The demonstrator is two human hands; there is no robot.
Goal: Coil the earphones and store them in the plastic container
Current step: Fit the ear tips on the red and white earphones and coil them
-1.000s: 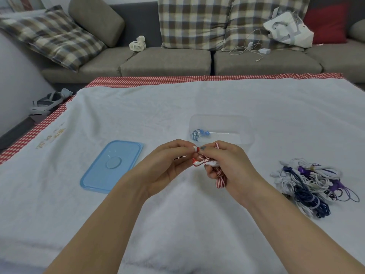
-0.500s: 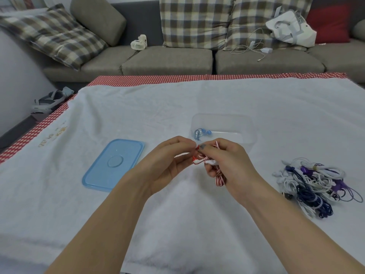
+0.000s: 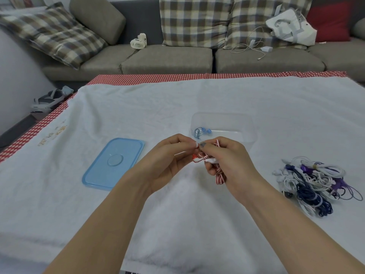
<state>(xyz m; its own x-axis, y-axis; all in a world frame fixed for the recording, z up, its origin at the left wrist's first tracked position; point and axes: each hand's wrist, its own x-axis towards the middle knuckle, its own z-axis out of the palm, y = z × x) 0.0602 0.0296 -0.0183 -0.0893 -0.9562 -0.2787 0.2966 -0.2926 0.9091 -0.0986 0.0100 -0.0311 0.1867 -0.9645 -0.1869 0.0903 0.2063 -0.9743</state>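
Observation:
Red-and-white striped earphones [image 3: 218, 175] are bunched between both hands above the white cloth. My right hand [image 3: 227, 165] grips the coiled bundle, whose loop hangs below the fingers. My left hand [image 3: 167, 161] pinches the cord's end at the fingertips, touching the right thumb. Just behind the hands stands the clear plastic container [image 3: 246, 125], open, with a coiled blue pair of earphones [image 3: 201, 132] in its left end.
A blue lid [image 3: 113, 163] lies flat to the left of the hands. A tangled pile of white, navy and purple earphones [image 3: 316, 184] sits at the right. The table's far edge has a red checked border [image 3: 197, 76], with a sofa behind.
Both hands stay together on the red-and-white earphones with only small finger movements. The view has shifted slightly.

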